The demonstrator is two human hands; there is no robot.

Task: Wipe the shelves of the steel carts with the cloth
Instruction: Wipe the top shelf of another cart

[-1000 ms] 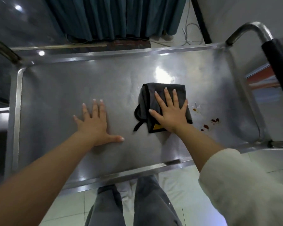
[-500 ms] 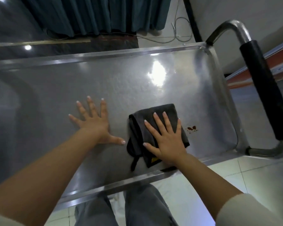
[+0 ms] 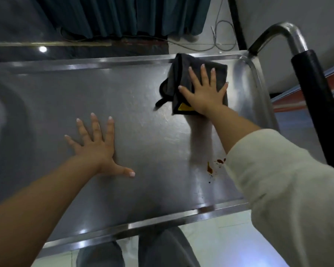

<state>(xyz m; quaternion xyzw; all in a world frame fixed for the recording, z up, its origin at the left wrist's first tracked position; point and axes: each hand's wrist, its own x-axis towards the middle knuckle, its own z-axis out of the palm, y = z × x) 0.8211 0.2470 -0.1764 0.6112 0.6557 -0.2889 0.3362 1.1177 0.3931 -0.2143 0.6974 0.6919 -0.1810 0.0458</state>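
A: Where's the cloth (image 3: 199, 74)?
B: Far right corner of the shelf (image 3: 143, 112), folded, dark grey with a yellow tag at its near edge. Its far fold rides up onto the far rim (image 3: 104, 61). Right side of it sits just short of the curved corner rim (image 3: 256, 74).
A: Right hand (image 3: 202, 93)?
B: Flat on top of the cloth, pressing it down. Fingers (image 3: 202, 74) straight and spread apart, not curled round anything. A strap loop of the cloth trails out to the left of it.
A: Left hand (image 3: 96, 147)?
B: Palm down on bare steel, mid-shelf, well apart from the cloth. Fingers splayed, thumb pointing right. Holds nothing.
A: Open room?
B: Wide bare steel between the two hands and to the left of the left hand. Also a clear strip between the left hand and the near rim (image 3: 123, 228).
A: Dirt?
B: Reddish-brown spots (image 3: 210, 168) near the right end, close to the near rim, just beside the white sleeve (image 3: 287, 189). Well apart from the cloth; the right forearm crosses above that patch.
A: Edges on the right?
B: Steel handle (image 3: 278, 29) arcs up from the far right corner, black grip (image 3: 314, 93) running down past the shelf end. Floor tiles (image 3: 220, 247) show past the near rim.
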